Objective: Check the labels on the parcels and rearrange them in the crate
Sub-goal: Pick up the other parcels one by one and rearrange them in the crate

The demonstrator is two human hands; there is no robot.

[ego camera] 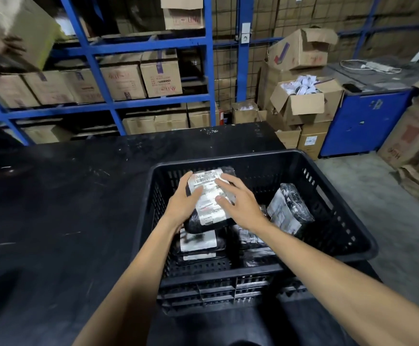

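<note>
A black plastic crate [340,221] stands at the right end of a black table. Over its middle a black-wrapped parcel [209,203] with a white barcode label faces up. My left hand [183,203] grips the parcel's left edge. My right hand [241,203] rests with spread fingers on the label's right side. A second labelled parcel [288,208] leans tilted against the crate's right side. Two more labelled parcels [198,244] lie stacked under the held one, partly hidden by my arms.
The black table [66,208] stretches to the left of the crate. Blue shelving [138,106] with cardboard boxes stands behind it. Open cartons [300,103] and a blue cabinet [363,123] sit at the back right. Another person's hand carries a box [21,28] at top left.
</note>
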